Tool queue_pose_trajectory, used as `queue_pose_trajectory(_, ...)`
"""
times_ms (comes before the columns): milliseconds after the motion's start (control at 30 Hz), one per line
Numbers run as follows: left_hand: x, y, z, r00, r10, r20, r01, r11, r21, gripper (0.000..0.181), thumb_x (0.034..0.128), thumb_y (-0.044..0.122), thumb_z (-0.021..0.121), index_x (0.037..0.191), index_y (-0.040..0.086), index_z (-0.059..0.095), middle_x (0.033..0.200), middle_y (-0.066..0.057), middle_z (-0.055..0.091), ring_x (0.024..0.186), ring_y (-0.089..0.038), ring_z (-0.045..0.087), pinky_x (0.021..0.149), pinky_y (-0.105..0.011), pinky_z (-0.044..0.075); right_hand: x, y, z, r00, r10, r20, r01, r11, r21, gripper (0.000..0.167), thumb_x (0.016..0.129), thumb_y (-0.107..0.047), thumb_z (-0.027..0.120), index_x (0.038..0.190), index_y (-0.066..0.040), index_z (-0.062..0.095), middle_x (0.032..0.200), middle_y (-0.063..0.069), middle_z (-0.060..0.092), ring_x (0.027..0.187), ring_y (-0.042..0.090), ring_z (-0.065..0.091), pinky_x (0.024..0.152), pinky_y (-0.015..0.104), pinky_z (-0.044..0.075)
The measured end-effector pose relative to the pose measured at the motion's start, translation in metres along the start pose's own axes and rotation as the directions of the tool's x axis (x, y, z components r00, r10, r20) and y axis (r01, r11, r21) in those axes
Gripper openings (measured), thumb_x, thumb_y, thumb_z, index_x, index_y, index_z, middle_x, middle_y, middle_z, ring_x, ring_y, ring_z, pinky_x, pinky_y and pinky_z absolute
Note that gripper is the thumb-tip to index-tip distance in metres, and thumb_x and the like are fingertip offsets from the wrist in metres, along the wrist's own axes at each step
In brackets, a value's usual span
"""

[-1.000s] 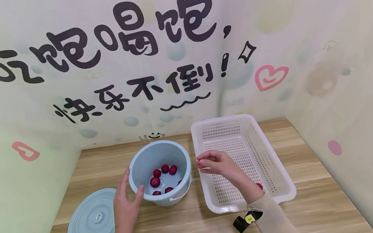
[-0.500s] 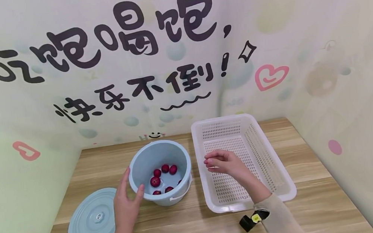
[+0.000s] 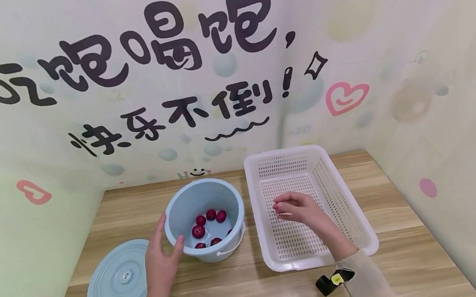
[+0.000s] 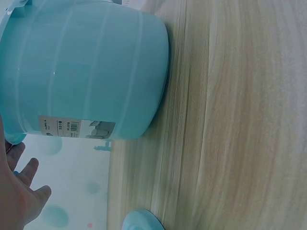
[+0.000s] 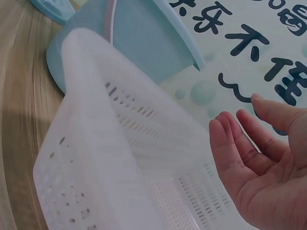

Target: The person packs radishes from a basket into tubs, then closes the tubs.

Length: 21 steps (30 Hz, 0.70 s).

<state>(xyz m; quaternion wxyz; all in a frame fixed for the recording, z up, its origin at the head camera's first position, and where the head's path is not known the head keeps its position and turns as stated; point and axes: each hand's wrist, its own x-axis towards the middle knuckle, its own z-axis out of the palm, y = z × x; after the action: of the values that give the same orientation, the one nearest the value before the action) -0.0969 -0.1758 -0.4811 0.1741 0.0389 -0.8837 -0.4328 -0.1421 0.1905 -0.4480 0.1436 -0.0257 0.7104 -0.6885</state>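
Observation:
My left hand (image 3: 161, 261) rests against the left side of a light blue bucket (image 3: 235, 249), fingers spread along the rim. Inside the bucket lie several small, round, dark red fruits (image 3: 198, 231); their exact kind is unclear. In the left wrist view the bucket (image 4: 91, 62) stands upright, with fingertips (image 4: 29, 168) of the left hand near its rim. Over a white perforated plastic basket (image 3: 260, 232) hovers my right hand (image 3: 300, 209), loosely bent and holding nothing. The right wrist view shows this hand (image 5: 264, 163) above the basket (image 5: 96, 120). My right forearm hides part of the basket floor.
A round light blue lid (image 3: 110, 294) with a central knob lies left of the bucket. Everything stands on a wood-grain table (image 3: 243, 296). A printed wall (image 3: 220, 145) rises directly behind. A black wrist strap (image 3: 330, 283) hangs below my right wrist.
My right hand has moved right, from beside the bucket to over the basket. The red fruit that showed by my right forearm is no longer visible. My left hand and the bucket stay put.

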Motion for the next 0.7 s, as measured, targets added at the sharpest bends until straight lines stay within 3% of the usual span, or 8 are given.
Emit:
queue_pose_trajectory(267, 0.000, -0.001, 0.001, 1.000, -0.019, 0.003, 0.019, 1.000, 0.007, 0.070, 0.0913, 0.030, 0.069, 0.154, 0.023, 0.038, 0.157, -0.011, 0.043, 0.144, -0.040, 0.040, 0.111, -0.066, 0.039, -0.005, 0.009, -0.012, 0.998, 0.030, -0.052, -0.031, 0.999, -0.026, 0.038, 0.098, -0.017, 0.063, 0.126, 0.006, 0.057, 0.124, 0.024, 0.064, 0.109, 0.025, 0.068, 0.096, 0.036, 0.059)
queue_pose_trajectory(467, 0.000, -0.002, 0.002, 1.000, -0.027, 0.007, 0.027, 1.000, 0.017, 0.070, 0.0919, 0.031, 0.068, 0.154, 0.023, 0.038, 0.158, -0.011, 0.043, 0.145, -0.039, 0.040, 0.111, -0.065, 0.040, -0.008, 0.018, -0.025, 0.998, 0.007, -0.065, -0.011, 0.998, -0.062, 0.041, 0.098, -0.015, 0.063, 0.127, 0.012, 0.055, 0.120, 0.021, 0.067, 0.106, 0.022, 0.069, 0.095, 0.040, 0.059)
queue_pose_trajectory(700, 0.000, -0.002, 0.001, 1.000, -0.030, 0.010, 0.030, 0.999, 0.015, 0.070, 0.0919, 0.031, 0.069, 0.154, 0.024, 0.038, 0.158, -0.011, 0.042, 0.145, -0.040, 0.039, 0.111, -0.065, 0.039, -0.014, 0.025, -0.044, 0.995, 0.050, -0.087, -0.060, 0.992, -0.109, 0.043, 0.099, -0.018, 0.061, 0.129, 0.011, 0.053, 0.125, 0.025, 0.064, 0.111, 0.027, 0.068, 0.096, 0.037, 0.059)
